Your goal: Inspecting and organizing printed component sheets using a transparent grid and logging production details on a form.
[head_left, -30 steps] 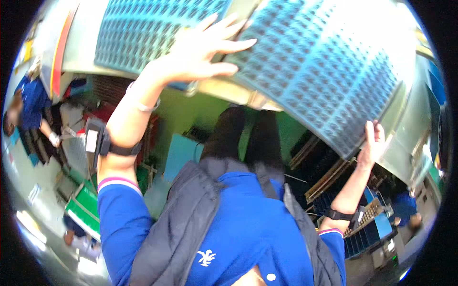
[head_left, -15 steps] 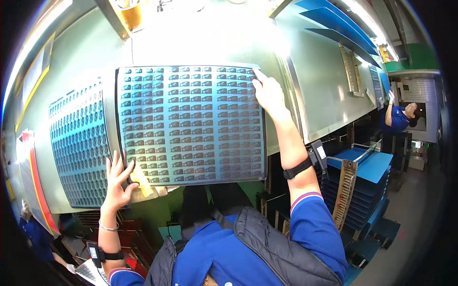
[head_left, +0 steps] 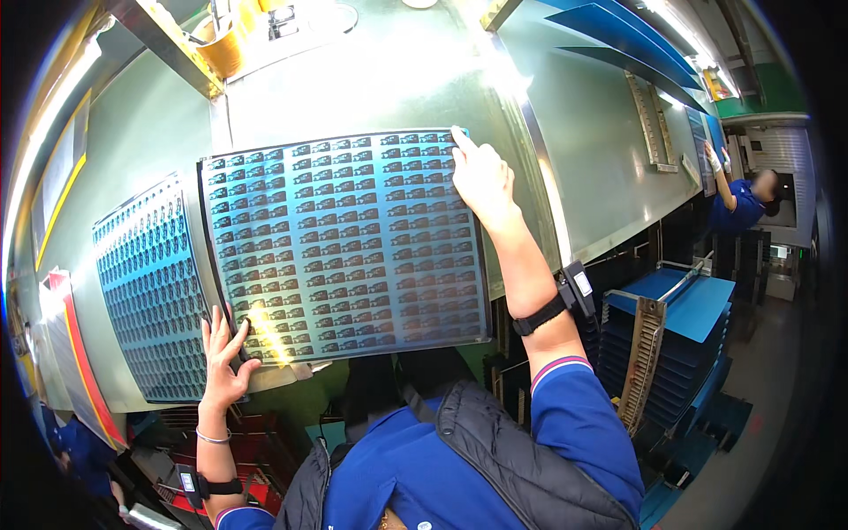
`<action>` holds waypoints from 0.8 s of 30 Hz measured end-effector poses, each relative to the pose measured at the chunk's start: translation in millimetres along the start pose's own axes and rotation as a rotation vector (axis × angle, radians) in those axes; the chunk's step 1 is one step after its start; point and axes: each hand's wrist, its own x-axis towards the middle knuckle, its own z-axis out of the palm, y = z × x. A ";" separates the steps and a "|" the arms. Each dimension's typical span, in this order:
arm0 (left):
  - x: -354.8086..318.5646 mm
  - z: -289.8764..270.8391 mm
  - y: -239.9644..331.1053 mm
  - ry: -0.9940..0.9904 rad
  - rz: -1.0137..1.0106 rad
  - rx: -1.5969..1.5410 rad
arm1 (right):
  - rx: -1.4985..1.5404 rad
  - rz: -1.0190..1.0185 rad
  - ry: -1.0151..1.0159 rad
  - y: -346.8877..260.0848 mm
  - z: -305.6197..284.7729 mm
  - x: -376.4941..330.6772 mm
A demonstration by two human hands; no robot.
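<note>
A large blue sheet (head_left: pixel 340 238) with rows of small dark printed shapes and a dark border lies on the pale green table in front of me. At its far right corner, my right hand (head_left: pixel 484 181) has index finger and thumb closed on the edge, the other fingers curled. Beside the near left corner rests my left hand (head_left: pixel 223 358), its fingers spread and touching the sheet's left edge. A second patterned blue sheet (head_left: pixel 150 291) lies just left of the first. Whether the large sheet is one layer or several, I cannot tell.
An orange container (head_left: pixel 221 53) stands behind a metal frame at the far left. Racks of blue panels (head_left: pixel 676 305) are at my right, with more blue panels (head_left: pixel 618 35) above the table. A co-worker (head_left: pixel 746 199) is at the far right; another person's sleeve (head_left: pixel 79 446) shows lower left.
In the picture, the sheet's far right corner and my right hand have shifted slightly left, and the sheet appears more tilted. My left hand has stayed by the left edge. The co-worker's hands have moved.
</note>
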 end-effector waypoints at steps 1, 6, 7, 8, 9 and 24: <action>-0.3 0.1 -0.7 0.001 0.002 -0.003 | -0.001 0.003 0.001 -1.8 -0.2 -1.2; -3.7 -3.9 -1.9 0.003 0.010 0.018 | -0.007 0.031 -0.020 -1.9 2.9 -7.4; -11.8 -3.4 -1.4 0.028 0.008 0.041 | 0.005 0.012 -0.039 -7.1 5.2 -7.7; -21.1 -2.3 -0.9 0.054 0.001 0.063 | -0.036 0.028 -0.079 -14.6 3.0 -8.2; -22.6 1.0 3.9 0.092 -0.002 0.048 | -0.075 0.040 -0.125 -20.6 0.8 -8.9; -1.8 -20.3 0.5 0.172 0.003 -0.447 | 0.900 -0.119 -0.045 24.6 -35.9 -0.5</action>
